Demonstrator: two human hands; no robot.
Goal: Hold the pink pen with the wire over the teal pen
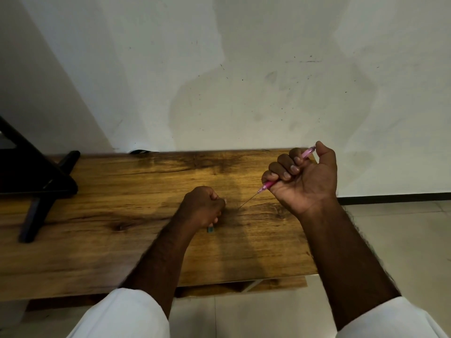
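Note:
My right hand is raised above the wooden table, its fingers curled round a pink syringe with my thumb on the plunger end. A thin needle points down and left toward my left hand. That hand rests on the table as a fist, gripping a small object; only a bluish-green end shows below the fingers. The rest of that object is hidden.
A black stand with angled legs occupies the table's left end. A white wall rises right behind the table. Pale floor tiles lie to the right and below the table's front edge.

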